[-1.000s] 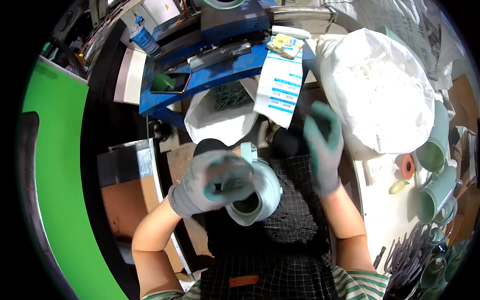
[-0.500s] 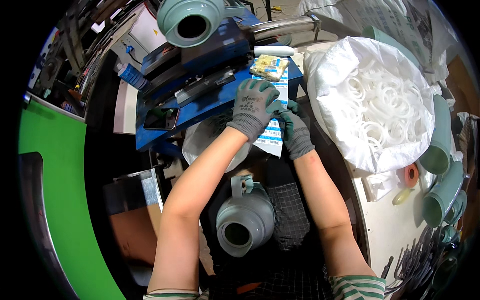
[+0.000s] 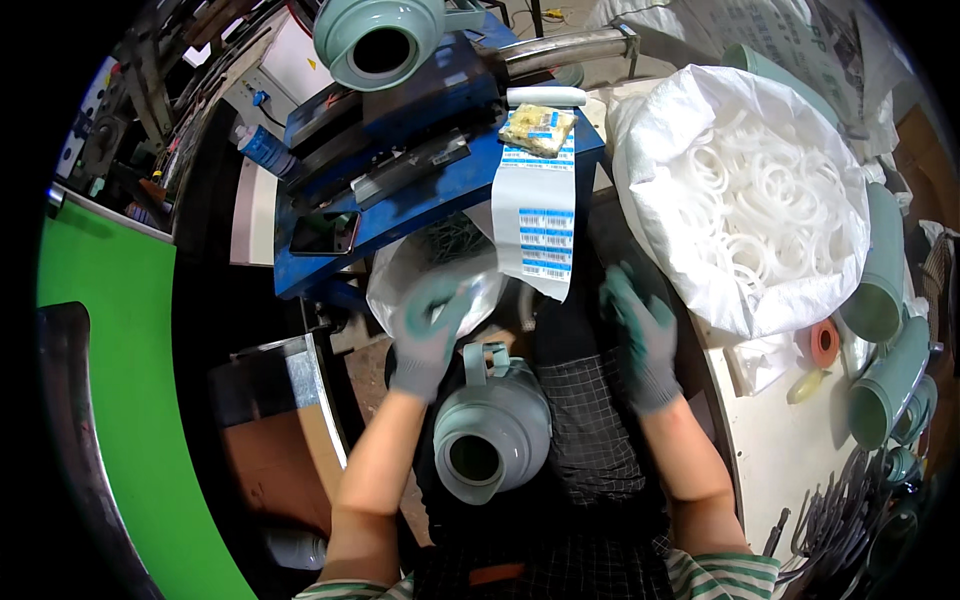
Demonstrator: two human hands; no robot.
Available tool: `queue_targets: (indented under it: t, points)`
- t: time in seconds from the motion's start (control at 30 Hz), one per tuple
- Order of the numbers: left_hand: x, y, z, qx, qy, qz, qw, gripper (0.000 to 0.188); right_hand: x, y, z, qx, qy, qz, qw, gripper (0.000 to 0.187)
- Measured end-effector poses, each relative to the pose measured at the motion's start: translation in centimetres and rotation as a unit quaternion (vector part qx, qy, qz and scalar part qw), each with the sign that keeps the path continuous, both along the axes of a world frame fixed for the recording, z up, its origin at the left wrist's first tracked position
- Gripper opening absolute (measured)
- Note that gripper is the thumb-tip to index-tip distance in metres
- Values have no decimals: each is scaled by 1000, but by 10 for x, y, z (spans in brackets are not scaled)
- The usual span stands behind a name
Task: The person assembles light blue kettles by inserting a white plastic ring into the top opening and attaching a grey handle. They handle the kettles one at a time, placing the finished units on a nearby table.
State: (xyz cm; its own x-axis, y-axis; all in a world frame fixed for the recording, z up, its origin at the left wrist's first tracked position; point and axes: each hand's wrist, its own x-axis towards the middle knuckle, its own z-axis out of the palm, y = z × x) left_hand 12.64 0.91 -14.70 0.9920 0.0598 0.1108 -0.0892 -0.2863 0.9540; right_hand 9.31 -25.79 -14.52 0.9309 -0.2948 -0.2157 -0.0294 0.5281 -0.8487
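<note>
My left hand [image 3: 428, 335], in a grey and green work glove, is above my lap at the left, its fingers smeared by motion. Whether it holds a label or anything else cannot be made out. My right hand [image 3: 645, 340], gloved alike, hovers over my right thigh with fingers apart and nothing visible in them. Between my legs rests a grey-green jug body [image 3: 520, 408] with a handle, its dark round opening toward me. A sheet of blue-and-white labels [image 3: 545, 235] hangs over the table edge beyond both hands, weighted by a yellowish wrapped block [image 3: 538, 130].
A blue metal table [image 3: 380, 225] carries a phone [image 3: 325, 233], a can [image 3: 262, 148] and another jug body [image 3: 375, 40]. At the right, a white sack [image 3: 640, 200] of translucent rings stands near green cylindrical shells [image 3: 885, 385]. A plastic bag [image 3: 385, 285] hangs below the table.
Both hands have left the label sheet and drawn back toward me, the left hand down-left toward the jug body, the right hand down-right. The sheet's lower part now hangs in full view.
</note>
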Motion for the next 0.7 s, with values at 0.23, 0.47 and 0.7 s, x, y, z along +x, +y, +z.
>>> queue_targets:
  t: [0.23,0.47,0.7]
  points:
    - [-131,-30,-4,-82,69,57,993,11,-176,-80,4,178,210,418,866,76]
    - [-178,-59,38,-88,-132,-232,960,39,-233,-43,12,-174,83,403,895,134]
    - [-158,47,45,-288,85,34,953,11,-233,-32,29,-577,-71,295,759,122]
